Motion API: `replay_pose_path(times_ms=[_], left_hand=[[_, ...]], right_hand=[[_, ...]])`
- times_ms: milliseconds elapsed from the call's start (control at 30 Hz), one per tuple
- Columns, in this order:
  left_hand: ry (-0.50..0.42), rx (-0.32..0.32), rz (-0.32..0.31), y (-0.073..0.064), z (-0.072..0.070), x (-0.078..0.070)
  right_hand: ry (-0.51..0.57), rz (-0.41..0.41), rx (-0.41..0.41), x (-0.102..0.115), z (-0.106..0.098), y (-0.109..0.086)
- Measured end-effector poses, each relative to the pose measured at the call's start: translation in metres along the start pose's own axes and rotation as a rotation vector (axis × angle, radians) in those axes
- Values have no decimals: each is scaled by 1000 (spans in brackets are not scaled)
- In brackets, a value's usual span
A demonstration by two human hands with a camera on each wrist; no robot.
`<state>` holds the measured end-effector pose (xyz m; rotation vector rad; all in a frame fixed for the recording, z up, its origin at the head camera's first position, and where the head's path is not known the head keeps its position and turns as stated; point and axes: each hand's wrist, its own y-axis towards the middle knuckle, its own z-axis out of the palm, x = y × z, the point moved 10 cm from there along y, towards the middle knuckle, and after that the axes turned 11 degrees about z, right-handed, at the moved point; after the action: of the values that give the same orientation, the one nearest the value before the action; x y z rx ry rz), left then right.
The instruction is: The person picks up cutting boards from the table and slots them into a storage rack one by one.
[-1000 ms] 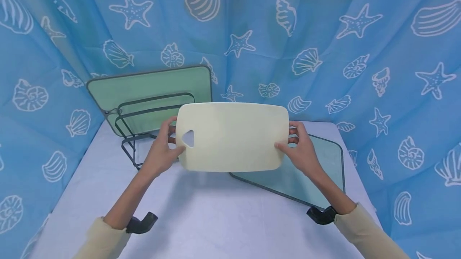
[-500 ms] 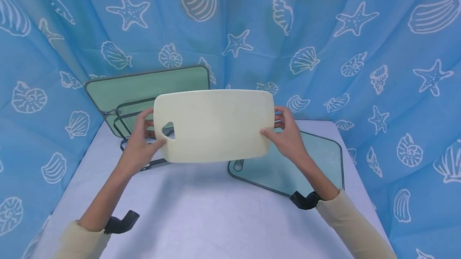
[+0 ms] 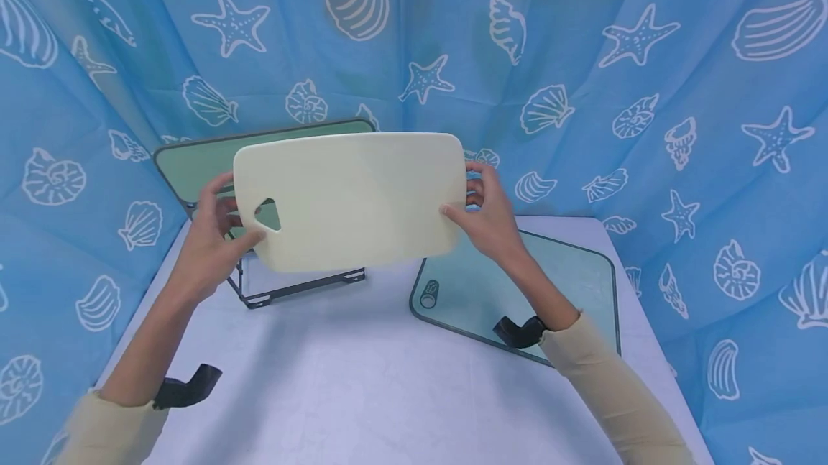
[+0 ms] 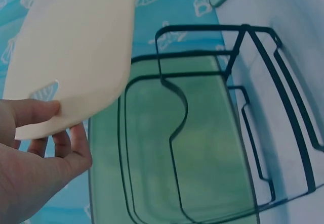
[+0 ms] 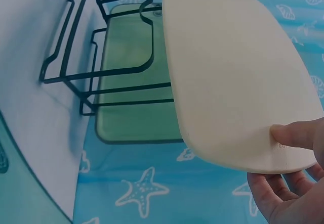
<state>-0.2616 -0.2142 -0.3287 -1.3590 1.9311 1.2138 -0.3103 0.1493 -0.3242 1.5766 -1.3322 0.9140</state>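
Note:
A cream cutting board (image 3: 362,199) with a cut-out handle hole is held up in the air by its two short ends. My left hand (image 3: 208,246) grips the end with the hole, thumb on the near face and fingers behind. At the other end my right hand (image 3: 488,217) pinches the board the same way. Behind and below it stands a black wire rack (image 4: 283,92), partly hidden in the head view. A green cutting board (image 4: 147,133) with a dark rim stands in the rack, leaning back. In both wrist views the cream board is apart from the rack.
Another pale green cutting board (image 3: 582,285) with a dark rim lies flat on the right of the white-covered table (image 3: 388,393). A blue curtain (image 3: 582,34) printed with shells and starfish hangs behind and along both sides.
Both hands have carried the cream board left and upward, so it now covers much of the green board and the rack's upper part. The rack's front foot bar has come into view.

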Motion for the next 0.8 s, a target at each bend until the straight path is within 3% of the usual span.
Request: replay_pose_path(times_ms=[333,800], left_hand=[[-7,-78,78,6,-26,-2],[48,-140,26,19,-62,7]], right_hand=[[-11,-59,7,22,20,22],[43,-106,34,50,41,54]])
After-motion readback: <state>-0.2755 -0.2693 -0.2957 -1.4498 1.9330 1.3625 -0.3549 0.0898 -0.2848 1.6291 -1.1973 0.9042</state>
